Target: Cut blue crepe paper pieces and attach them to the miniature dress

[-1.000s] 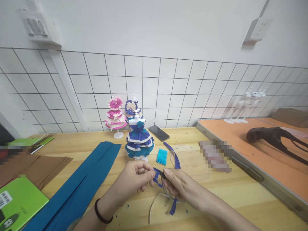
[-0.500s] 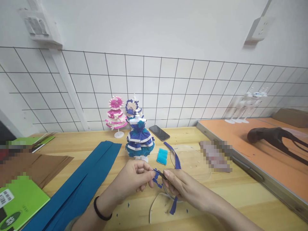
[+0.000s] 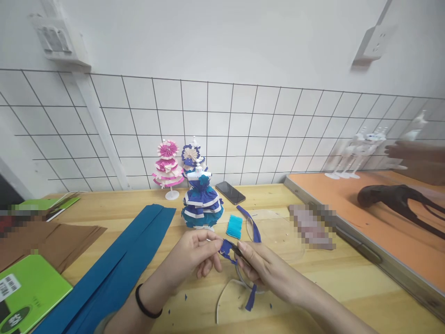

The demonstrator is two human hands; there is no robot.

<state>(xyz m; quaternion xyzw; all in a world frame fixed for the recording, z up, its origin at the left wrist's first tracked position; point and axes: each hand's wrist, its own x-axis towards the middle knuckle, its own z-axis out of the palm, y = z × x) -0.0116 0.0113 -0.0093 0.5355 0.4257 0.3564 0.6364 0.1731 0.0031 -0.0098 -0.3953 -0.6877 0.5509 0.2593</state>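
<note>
My left hand (image 3: 197, 256) and my right hand (image 3: 261, 269) meet over the wooden table (image 3: 347, 283), both pinching a small folded piece of purple crepe paper (image 3: 226, 249). The right hand also grips a thin dark tool (image 3: 239, 253) whose tip touches the paper. A purple strip (image 3: 250, 298) hangs below the right hand. Just behind the hands stands a small mannequin in a blue, purple and white paper dress (image 3: 201, 204). A folded light blue paper pad (image 3: 234, 227) lies beside it.
A long teal paper sheet (image 3: 118, 264) lies left. Pink (image 3: 167, 168) and purple (image 3: 191, 156) paper dresses stand by the grid wall, a phone (image 3: 230, 192) near them. Clear plastic pieces (image 3: 278, 229) lie right. An orange board (image 3: 368, 218) holds a dark object (image 3: 396, 197). Green booklets and brown paper sit far left.
My hands have shifted slightly and turned the purple paper piece between the fingers. A blurred brown shape has entered at the far right edge.
</note>
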